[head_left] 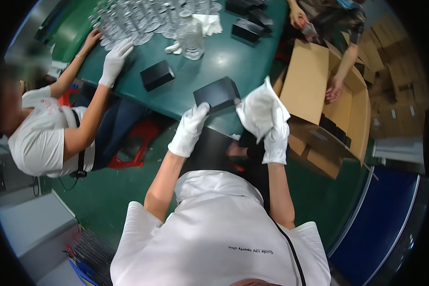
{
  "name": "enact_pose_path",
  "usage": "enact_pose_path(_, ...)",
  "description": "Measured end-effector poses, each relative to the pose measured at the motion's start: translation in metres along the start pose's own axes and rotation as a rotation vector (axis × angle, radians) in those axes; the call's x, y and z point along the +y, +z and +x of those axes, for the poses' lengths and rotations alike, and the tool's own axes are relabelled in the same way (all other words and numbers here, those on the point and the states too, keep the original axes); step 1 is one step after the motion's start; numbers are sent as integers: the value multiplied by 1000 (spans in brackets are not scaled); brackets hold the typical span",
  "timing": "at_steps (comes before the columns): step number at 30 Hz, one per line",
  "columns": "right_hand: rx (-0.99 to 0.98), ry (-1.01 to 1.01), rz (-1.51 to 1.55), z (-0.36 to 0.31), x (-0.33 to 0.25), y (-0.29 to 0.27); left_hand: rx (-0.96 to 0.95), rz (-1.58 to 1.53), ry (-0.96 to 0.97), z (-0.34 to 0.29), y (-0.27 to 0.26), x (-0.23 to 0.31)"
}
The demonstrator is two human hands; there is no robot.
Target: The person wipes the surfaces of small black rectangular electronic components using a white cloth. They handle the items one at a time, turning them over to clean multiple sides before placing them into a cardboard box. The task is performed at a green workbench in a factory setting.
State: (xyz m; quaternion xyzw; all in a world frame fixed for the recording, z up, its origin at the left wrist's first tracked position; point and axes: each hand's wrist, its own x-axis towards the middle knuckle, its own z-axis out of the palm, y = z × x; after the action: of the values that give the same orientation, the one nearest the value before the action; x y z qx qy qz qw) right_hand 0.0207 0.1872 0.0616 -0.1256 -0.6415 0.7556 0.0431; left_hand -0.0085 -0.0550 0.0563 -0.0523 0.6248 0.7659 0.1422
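Note:
My left hand (189,132), in a white glove, grips a black box (217,95) by its near left corner, at the table's near edge. Whether the box rests on the table or is held just above it, I cannot tell. In my right hand (276,143), also gloved, a bunched white cloth (261,110) is held up to the right of the box. The cloth hides some of that hand's fingers. Another black box (156,75) lies on the green table (224,57), beyond my left hand.
Several clear glass pieces (143,21) crowd the far left, near a co-worker's gloved hand (114,62). A glass vessel (190,40) stands beside a white cloth (209,24). More black boxes (247,30) lie far right. Another person reaches into an open carton (304,81) holding black boxes.

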Motion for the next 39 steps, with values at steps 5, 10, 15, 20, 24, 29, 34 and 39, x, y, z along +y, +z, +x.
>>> enact_pose_path(5,-16,251,-11,9,-17,18,-54,667,597,-23,61,-4)
enact_pose_path(10,-298,-23,309,8,-38,22,-66,1333,953,-23,41,-25)
enact_pose_path(15,-350,-403,-468,4,-45,22,-102,1245,1106,-10,30,-14)
enact_pose_path(20,-282,-817,-1118,-8,-29,48,-481,1618,713,-8,23,-22)
enact_pose_path(24,-394,-592,-761,-42,-29,72,-254,1047,730,-6,17,-51)
enact_pose_path(29,-1074,-136,-444,-84,8,43,-151,1199,995,4,25,-47)
enact_pose_path(34,-611,289,-309,-73,-31,-8,-175,1219,920,0,16,-58)
enact_pose_path(39,-21,-310,-384,-14,-27,-23,-20,1399,928,-9,31,-47)
